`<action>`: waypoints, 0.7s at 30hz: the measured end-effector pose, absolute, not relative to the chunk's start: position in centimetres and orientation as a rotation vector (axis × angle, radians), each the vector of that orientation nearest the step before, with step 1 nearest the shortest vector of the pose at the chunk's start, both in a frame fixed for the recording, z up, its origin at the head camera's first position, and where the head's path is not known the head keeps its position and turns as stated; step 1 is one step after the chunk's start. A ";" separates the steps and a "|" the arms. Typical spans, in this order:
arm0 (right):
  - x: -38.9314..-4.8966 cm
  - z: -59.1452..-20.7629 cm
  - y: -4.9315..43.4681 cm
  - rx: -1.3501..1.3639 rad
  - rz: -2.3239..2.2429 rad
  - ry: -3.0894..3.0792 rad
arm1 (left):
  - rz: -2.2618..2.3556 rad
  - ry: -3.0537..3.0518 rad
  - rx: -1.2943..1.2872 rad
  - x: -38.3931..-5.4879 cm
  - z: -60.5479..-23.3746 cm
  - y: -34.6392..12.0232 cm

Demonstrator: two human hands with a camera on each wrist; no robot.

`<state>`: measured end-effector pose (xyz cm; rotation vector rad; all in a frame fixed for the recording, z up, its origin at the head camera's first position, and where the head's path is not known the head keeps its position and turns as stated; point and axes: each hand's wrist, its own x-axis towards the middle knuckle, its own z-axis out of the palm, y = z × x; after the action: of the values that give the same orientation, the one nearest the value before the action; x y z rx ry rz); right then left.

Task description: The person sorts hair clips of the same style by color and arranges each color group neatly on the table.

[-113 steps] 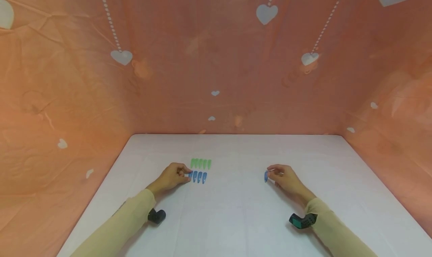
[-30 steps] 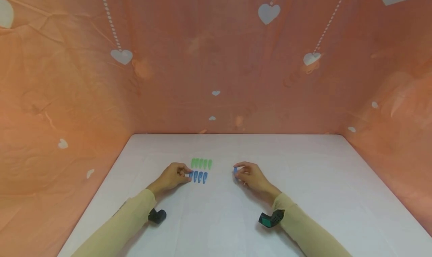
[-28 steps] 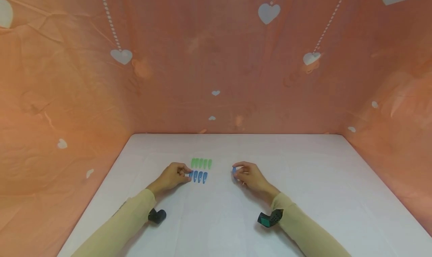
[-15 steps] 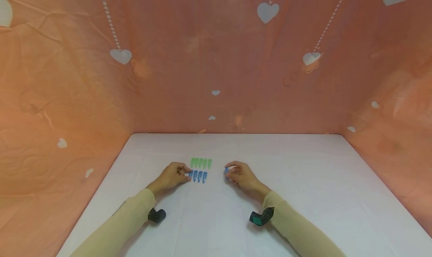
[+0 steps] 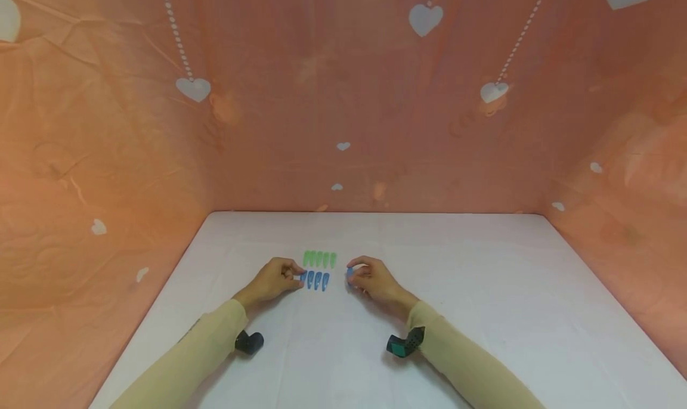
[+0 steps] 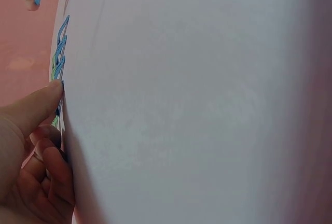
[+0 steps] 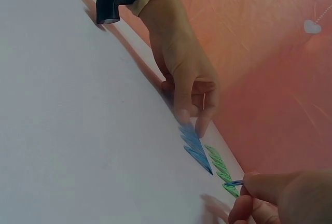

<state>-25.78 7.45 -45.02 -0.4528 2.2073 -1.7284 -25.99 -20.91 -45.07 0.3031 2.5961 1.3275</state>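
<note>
Small drop-shaped blue snap hair clips (image 5: 318,280) lie side by side on the white table, with a row of green snap hair clips (image 5: 319,259) just behind them. My left hand (image 5: 276,276) pinches the leftmost blue clip (image 5: 303,276) between thumb and finger, keeping it at the end of the row. To the right of both rows, my right hand (image 5: 376,279) holds another blue hair clip (image 5: 349,273) by its ends, a short gap from the row. That held clip (image 7: 234,183) appears edge-on in the right wrist view. Fingertips partly hide both gripped clips.
The white tabletop (image 5: 343,349) spreads around both hands. An orange cloth (image 5: 343,99) printed with white hearts rises behind the table and at both sides. Dark wrist cameras (image 5: 249,343) sit under the sleeves.
My right hand has carried its blue clip leftward across the table, closer to the blue row. The left hand and the lined-up clips have stayed in place.
</note>
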 end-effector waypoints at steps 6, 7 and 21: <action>-25.7 -44.9 7.0 -0.410 -1.717 2.173 | 1.327 2.611 0.300 -25.8 -45.0 -20.7; -25.7 -44.9 6.9 -0.410 -1.720 2.166 | 1.326 2.614 0.301 -25.8 -45.1 -20.7; -25.7 -44.7 6.1 -0.469 -1.697 2.195 | 1.315 2.611 0.293 -25.9 -44.9 -20.5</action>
<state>-25.68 6.08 -44.72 -0.4692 2.1952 -1.6969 -25.86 -20.51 -44.90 0.2926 2.6106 1.3149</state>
